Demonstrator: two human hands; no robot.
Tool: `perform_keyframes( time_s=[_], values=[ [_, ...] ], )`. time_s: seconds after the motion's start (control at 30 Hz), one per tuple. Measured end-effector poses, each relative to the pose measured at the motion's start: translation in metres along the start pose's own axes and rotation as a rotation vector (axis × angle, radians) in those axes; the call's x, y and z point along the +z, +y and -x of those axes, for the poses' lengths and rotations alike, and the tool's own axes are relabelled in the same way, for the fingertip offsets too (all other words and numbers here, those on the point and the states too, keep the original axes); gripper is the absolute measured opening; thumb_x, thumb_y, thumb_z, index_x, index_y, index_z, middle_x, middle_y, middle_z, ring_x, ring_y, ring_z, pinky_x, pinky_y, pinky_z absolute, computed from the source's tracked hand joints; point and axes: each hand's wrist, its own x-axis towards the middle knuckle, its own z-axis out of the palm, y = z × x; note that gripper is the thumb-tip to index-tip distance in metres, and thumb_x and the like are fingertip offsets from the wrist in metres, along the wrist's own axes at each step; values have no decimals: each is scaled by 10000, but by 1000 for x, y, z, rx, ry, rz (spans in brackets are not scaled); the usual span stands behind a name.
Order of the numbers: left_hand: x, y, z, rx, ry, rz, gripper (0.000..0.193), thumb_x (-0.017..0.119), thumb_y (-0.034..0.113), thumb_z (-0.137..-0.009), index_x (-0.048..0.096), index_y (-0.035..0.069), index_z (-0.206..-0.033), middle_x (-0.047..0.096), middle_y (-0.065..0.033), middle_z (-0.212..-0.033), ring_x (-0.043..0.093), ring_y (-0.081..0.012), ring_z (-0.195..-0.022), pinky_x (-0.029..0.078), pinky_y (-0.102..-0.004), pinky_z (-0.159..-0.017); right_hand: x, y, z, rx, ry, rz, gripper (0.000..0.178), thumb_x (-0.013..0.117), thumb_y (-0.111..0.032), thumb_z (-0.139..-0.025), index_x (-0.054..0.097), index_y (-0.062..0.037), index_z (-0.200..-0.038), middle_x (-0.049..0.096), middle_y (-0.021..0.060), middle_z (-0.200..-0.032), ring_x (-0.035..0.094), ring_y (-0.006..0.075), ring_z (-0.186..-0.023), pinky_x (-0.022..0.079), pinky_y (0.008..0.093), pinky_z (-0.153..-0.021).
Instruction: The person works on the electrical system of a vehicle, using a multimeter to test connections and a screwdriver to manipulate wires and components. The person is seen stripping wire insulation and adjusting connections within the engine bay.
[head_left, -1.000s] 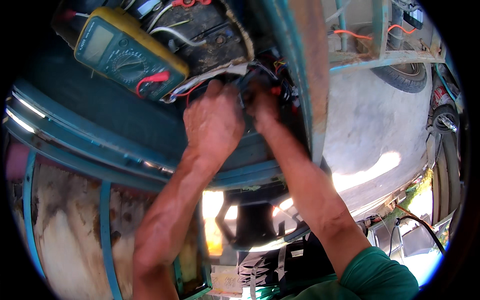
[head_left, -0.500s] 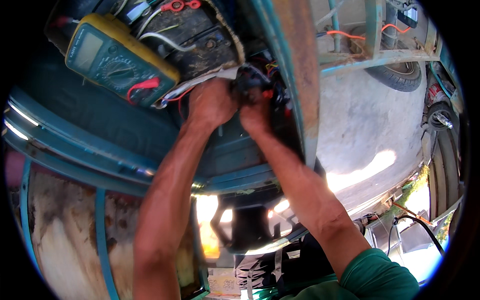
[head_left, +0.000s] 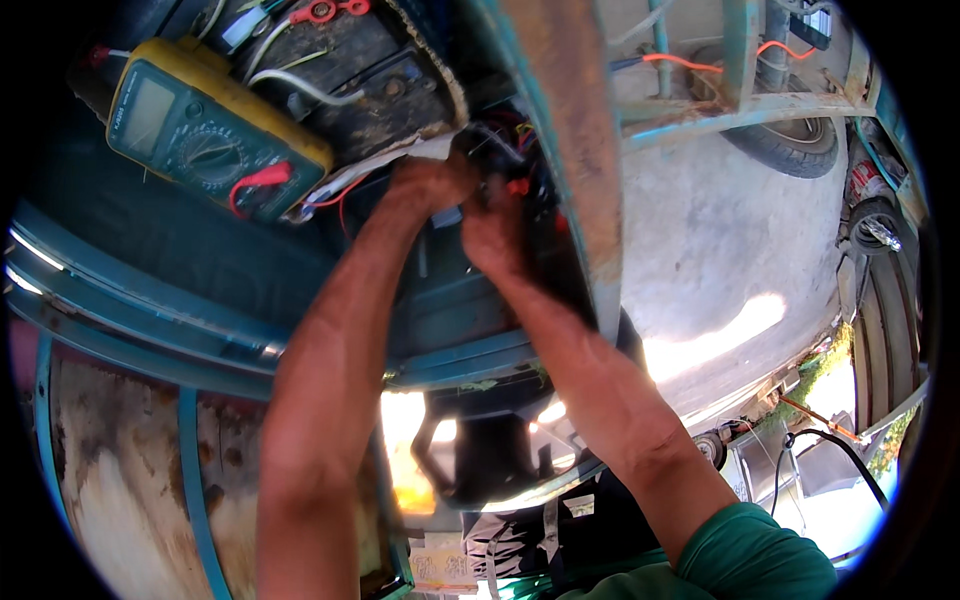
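Both hands meet at a dark bundle of wires and connectors (head_left: 495, 142) inside a blue-green metal compartment. My left hand (head_left: 428, 188) is closed, its fingertips in shadow against the bundle. Close beside it, my right hand (head_left: 492, 232) is closed too, with a small red piece (head_left: 518, 187) showing by its fingers. Shadow and blur hide what the fingers grip. Left of the hands, a yellow and green multimeter (head_left: 215, 130) leans against a dark, dirty battery (head_left: 395, 90). A red clip (head_left: 268, 176) with a red lead lies over the multimeter's lower end.
A rusty blue-green metal post (head_left: 575, 120) rises just right of my hands. The compartment's metal edge (head_left: 460, 360) runs beneath my forearms. Beyond the post are a concrete floor (head_left: 730, 240), a wheel tyre (head_left: 785, 150) and an orange cable (head_left: 690, 64). White wire (head_left: 310, 88) loops over the battery.
The whole view has shifted, so the multimeter, battery and post sit slightly farther left. Both hands remain together at the wire bundle, with small shifts of the fingers.
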Motion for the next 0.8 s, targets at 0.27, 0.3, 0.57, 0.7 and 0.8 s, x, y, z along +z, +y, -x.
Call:
perform_keyframes(
  time_s=[0.27, 0.3, 0.57, 0.7, 0.8],
  values=[
    [-28, 42, -12, -227, -147, -7, 529, 524, 460, -972, 654, 82, -1320, 646, -228, -1333, 605, -414, -1241, 472, -469, -1074, -43, -52, 21, -21, -345, -292, 290, 577, -202, -972, 624, 13, -1160, 660, 305, -1122, 622, 495, -1063, 511, 540, -890],
    [-21, 38, -10, -195, -61, -20, 544, 511, 472, -983, 643, 82, -1338, 630, -227, -1359, 588, -410, -1264, 456, -467, -1088, -55, -78, 40, 60, -404, -424, 293, 605, -192, -953, 635, 8, -1165, 665, 300, -1087, 636, 489, -1020, 519, 537, -877],
    [-61, 64, 15, -194, -96, 185, 555, 460, 438, -1021, 605, 38, -1378, 535, -234, -1481, 532, -399, -1340, 412, -459, -1126, -73, -67, 36, 260, -603, -474, 273, 637, -254, -940, 602, 10, -998, 671, 298, -910, 649, 503, -944, 514, 547, -801],
    [-65, 70, 17, -270, -313, -40, 536, 401, 458, -1040, 640, 81, -1338, 603, -223, -1401, 569, -388, -1306, 440, -461, -1103, -109, -71, 38, 106, -656, -475, 269, 640, -267, -950, 608, 0, -970, 682, 281, -873, 671, 475, -870, 520, 530, -743],
    [-63, 69, 28, -221, -254, -89, 477, 440, 432, -1026, 692, 85, -1234, 663, -218, -1293, 606, -402, -1234, 469, -495, -1052, -148, -83, 43, 25, -762, -463, 275, 645, -275, -954, 607, -3, -975, 685, 260, -837, 675, 461, -798, 517, 526, -705]
  ],
)
